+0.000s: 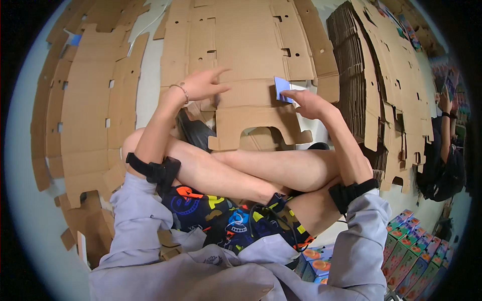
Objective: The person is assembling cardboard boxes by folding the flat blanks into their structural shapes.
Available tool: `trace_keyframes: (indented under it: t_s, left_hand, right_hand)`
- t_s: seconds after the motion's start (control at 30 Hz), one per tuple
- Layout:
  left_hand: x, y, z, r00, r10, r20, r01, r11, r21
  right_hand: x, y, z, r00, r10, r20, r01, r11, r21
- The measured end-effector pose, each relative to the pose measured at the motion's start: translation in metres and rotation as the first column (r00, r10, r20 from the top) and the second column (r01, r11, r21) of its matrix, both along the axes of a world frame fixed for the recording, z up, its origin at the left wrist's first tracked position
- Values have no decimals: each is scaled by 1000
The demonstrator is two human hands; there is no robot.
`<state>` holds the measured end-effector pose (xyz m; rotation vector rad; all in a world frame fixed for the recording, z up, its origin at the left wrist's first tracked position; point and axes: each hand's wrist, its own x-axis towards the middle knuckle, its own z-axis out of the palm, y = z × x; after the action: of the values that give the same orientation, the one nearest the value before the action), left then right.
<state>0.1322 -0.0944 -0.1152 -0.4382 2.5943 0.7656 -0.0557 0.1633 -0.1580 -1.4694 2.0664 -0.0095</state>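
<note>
A flattened brown cardboard box with cut slots and flaps lies in front of my crossed legs. My left hand is held over its left side, empty, with the fingers stretched out and apart. In my right hand is a small blue-violet card, pinched at its lower right part and tilted up over the right side of the cardboard. The thumb and fingertips on the card are partly hidden.
Flattened boxes lie along the left. A tall stack of folded cardboard stands at the right. Colourful printed cartons sit at the lower right, with more cartons beside my hip. Another person's arm shows at the far right.
</note>
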Motion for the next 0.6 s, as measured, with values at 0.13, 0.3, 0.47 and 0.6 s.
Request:
trace_keyframes:
  t_s: [0.13,0.3,0.47,0.6]
  left_hand:
    - [-2,16,-20,988,-123,95,85,939,334]
    - [-5,17,-48,894,-436,107,426,899,101]
    - [-4,10,-53,910,-407,78,393,908,148]
    - [-12,-6,-59,953,-302,-20,292,899,328]
  right_hand:
    - [-9,15,-9,996,-1,-90,5,999,38]
    - [-1,15,-29,990,35,-136,-12,986,167]
    - [2,10,-5,999,-3,-44,10,985,174]
    - [-14,14,-8,997,-28,70,21,995,98]
